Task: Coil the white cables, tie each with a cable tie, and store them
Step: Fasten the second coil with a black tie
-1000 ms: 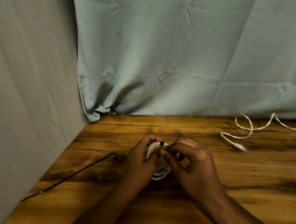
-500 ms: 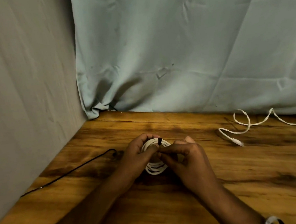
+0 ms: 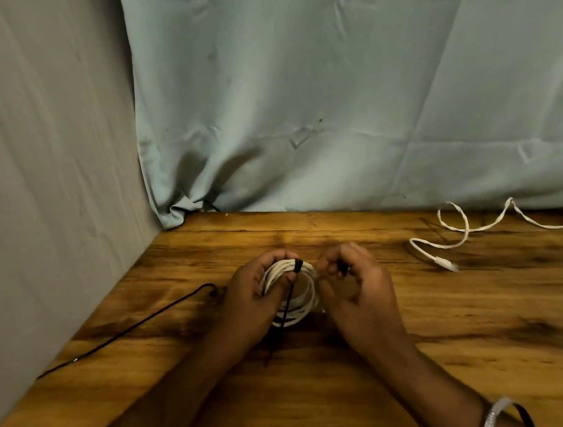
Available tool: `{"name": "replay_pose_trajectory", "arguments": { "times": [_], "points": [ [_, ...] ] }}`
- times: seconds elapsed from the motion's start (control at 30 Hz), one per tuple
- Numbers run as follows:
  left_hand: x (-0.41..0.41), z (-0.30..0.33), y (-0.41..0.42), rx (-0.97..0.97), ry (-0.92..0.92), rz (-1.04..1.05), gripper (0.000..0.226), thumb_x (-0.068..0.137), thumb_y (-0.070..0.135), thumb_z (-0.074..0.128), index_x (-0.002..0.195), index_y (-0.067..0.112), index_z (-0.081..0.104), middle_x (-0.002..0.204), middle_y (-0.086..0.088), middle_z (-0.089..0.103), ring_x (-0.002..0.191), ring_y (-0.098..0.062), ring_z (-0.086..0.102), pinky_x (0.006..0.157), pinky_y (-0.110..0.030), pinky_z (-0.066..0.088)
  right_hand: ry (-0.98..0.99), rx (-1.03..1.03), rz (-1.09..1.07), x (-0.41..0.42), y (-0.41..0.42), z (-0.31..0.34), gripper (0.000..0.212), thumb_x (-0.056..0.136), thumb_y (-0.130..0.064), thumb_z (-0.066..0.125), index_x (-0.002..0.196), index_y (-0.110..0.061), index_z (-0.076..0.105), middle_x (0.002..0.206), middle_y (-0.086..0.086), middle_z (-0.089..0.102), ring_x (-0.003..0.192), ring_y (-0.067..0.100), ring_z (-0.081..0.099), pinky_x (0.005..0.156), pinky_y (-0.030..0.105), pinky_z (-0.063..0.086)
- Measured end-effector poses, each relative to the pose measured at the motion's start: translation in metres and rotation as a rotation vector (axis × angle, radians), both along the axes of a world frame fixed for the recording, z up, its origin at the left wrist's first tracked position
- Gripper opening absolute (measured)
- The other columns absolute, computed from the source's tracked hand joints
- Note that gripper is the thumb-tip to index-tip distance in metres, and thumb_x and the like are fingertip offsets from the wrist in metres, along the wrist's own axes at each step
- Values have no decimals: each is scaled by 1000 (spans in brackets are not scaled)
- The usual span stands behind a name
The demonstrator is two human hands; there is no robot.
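A coil of white cable [image 3: 307, 300] is held just above the wooden table [image 3: 492, 348]. My left hand [image 3: 247, 302] grips the coil's left side, thumb on top. A black cable tie [image 3: 298, 266] wraps the top of the coil, and its long tail runs down across the coil between my wrists. My right hand [image 3: 356, 288] is curled beside the coil's right edge. It pinches a small dark piece that I cannot identify. A second white cable [image 3: 461, 240] lies loose at the right, its plug pointing toward me.
A thin black cord [image 3: 139, 325] lies on the table at the left, beside the grey wall [image 3: 45, 167]. A pale blue-green curtain [image 3: 331, 105] hangs along the table's back edge. A silver bracelet [image 3: 492, 416] is on my right wrist.
My right hand has moved off the tie at the coil's top to the coil's right side. The tie's tail now hangs down over the coil. The left hand keeps its grip.
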State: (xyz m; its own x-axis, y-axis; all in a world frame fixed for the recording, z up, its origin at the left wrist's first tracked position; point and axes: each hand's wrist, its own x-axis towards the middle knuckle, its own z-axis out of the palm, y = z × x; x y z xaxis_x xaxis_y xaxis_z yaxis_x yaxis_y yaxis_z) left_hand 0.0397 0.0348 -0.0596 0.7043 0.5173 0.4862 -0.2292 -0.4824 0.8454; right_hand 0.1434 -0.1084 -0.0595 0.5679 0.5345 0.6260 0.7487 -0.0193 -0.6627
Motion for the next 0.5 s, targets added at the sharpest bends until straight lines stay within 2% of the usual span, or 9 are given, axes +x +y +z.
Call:
{"name": "replay_pose_trajectory", "arguments": {
  "times": [0.07,0.17,0.23,0.33,0.43,0.5],
  "points": [
    [-2,2,-3,69,-17,-23,24,95,8,66,109,26,69,106,15,73,100,-2,68,82,-16,54,311,72,83,1,0,5,5,99,-24,67,97,-25,72,98,-3,70,91,12,67,76,24,55],
    [-4,3,-3,182,-19,-39,21,97,13,63,113,27,67,105,15,72,99,-2,69,81,-16,53,586,-68,314,1,2,5,27,105,-32,53,107,-20,77,103,2,81,98,18,77,85,27,60],
    [-4,4,0,319,-9,-3,20,99,20,58,117,28,65,106,14,71,100,-1,67,83,-15,51,639,-71,387,-1,3,7,33,105,-32,50,109,-15,78,103,5,82,99,21,78,89,30,61],
    [-4,4,3,552,40,55,29,103,29,46,125,19,61,112,9,61,99,-3,61,81,-19,47,755,-32,415,-1,3,10,37,106,-32,51,108,-9,79,103,11,81,100,27,78,92,34,60],
    [-4,6,-2,625,43,83,36,105,31,41,132,14,56,117,7,53,96,-3,56,79,-19,46,848,-34,379,1,3,10,45,106,-39,50,103,-7,82,101,16,81,100,33,77,99,45,56],
    [-5,6,-6,642,27,81,34,104,25,44,133,12,56,120,5,52,98,-4,56,80,-21,46,867,-60,356,0,2,11,50,108,-42,46,99,-8,82,99,15,81,97,31,78,97,42,56]
  ]
}}
